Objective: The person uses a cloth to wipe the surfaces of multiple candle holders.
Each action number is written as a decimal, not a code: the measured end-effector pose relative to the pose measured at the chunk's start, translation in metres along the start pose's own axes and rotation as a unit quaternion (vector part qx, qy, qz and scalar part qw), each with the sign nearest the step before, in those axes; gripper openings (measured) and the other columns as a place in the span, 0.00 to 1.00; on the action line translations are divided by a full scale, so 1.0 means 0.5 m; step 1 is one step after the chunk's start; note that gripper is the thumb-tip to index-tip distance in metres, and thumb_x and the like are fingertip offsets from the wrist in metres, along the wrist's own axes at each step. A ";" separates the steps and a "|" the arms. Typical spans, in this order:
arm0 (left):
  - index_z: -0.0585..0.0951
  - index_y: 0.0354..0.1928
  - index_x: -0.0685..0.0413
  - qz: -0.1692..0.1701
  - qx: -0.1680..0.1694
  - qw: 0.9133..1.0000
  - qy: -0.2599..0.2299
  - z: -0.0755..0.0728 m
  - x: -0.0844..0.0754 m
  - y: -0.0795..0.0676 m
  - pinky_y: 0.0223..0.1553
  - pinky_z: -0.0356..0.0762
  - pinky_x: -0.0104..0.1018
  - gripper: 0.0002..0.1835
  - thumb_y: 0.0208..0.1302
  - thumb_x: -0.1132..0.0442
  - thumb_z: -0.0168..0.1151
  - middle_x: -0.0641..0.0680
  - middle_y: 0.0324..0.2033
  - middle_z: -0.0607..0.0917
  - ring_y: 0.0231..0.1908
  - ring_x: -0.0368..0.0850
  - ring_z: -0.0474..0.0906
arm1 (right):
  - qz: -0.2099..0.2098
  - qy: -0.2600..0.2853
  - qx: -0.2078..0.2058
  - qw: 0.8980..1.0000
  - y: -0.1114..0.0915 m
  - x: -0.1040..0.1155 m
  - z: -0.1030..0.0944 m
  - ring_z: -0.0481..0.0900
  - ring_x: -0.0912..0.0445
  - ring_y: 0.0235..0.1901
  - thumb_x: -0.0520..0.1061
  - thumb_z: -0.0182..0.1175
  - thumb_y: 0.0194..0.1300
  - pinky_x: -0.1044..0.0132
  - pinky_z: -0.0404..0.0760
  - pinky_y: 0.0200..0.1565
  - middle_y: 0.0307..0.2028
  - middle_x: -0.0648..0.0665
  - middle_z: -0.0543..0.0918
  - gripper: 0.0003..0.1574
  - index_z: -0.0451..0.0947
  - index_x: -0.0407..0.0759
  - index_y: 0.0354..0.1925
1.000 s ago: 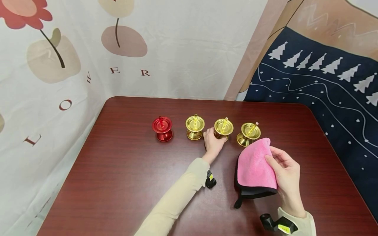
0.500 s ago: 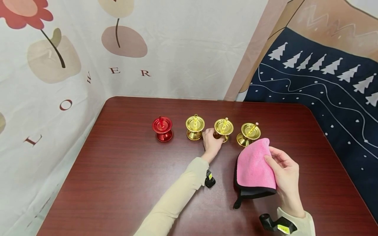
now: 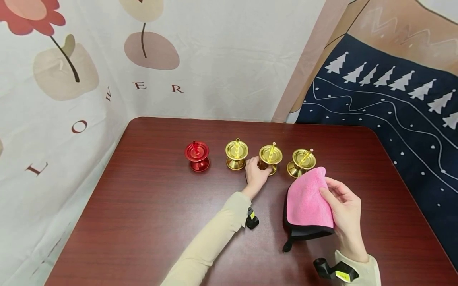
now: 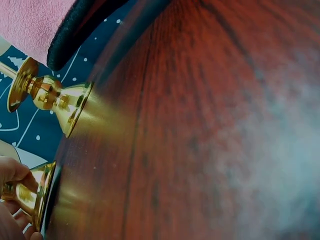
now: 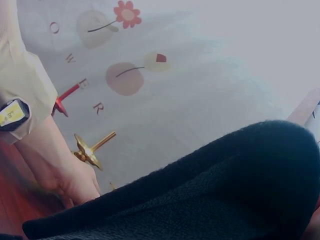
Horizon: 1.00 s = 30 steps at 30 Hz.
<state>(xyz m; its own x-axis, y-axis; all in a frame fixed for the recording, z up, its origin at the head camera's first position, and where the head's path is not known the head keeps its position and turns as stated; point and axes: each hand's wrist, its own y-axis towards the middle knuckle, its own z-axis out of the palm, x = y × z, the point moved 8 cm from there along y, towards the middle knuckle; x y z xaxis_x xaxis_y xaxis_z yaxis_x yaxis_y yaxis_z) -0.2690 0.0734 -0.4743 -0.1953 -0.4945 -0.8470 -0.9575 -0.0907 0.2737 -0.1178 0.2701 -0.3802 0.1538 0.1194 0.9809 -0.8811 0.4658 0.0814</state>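
Observation:
My left hand [image 3: 257, 174] grips the stem and base of a gold candle holder [image 3: 270, 155], the third from the left in a row. In the left wrist view, the fingers and thumb wrap round this holder's flared foot [image 4: 37, 192]. Another gold candle holder [image 3: 302, 162] stands just right of it. My right hand [image 3: 345, 210] pinches a pink cloth [image 3: 309, 198] with black edging, held up in front of that right-hand holder. In the right wrist view the cloth's dark side [image 5: 215, 195] covers the lower part, hiding the right fingers.
To the left of the gripped holder stand a gold candle holder [image 3: 236, 154] and a red one [image 3: 197, 155]. All rest on a dark red-brown table [image 3: 150, 222]. A white printed curtain [image 3: 229, 59] hangs behind, with a navy one [image 3: 393, 111] at right.
My left hand has shifted the gripped gold candle holder very slightly toward me. The right hand and pink cloth have drifted a little to the left; the other holders stay put.

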 end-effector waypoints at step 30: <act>0.79 0.32 0.57 0.037 0.035 0.999 -0.019 -0.033 -0.015 -0.012 0.44 0.70 0.39 0.16 0.39 0.64 0.73 0.53 0.31 0.83 0.39 0.49 0.76 | 0.003 -0.012 0.012 1.000 0.009 -0.006 0.020 0.79 0.61 0.24 0.24 0.60 0.54 0.74 0.76 0.26 0.27 0.49 0.84 0.15 0.83 0.35 0.38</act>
<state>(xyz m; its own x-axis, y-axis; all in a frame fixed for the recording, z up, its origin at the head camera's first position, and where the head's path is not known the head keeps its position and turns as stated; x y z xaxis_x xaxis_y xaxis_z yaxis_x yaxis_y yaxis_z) -0.2583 0.0636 -0.4623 -0.2717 -0.4651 -0.8425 -0.9527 0.0064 0.3037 -0.1268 0.2629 -0.3811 0.1381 0.1006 0.9853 -0.8928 0.4434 0.0798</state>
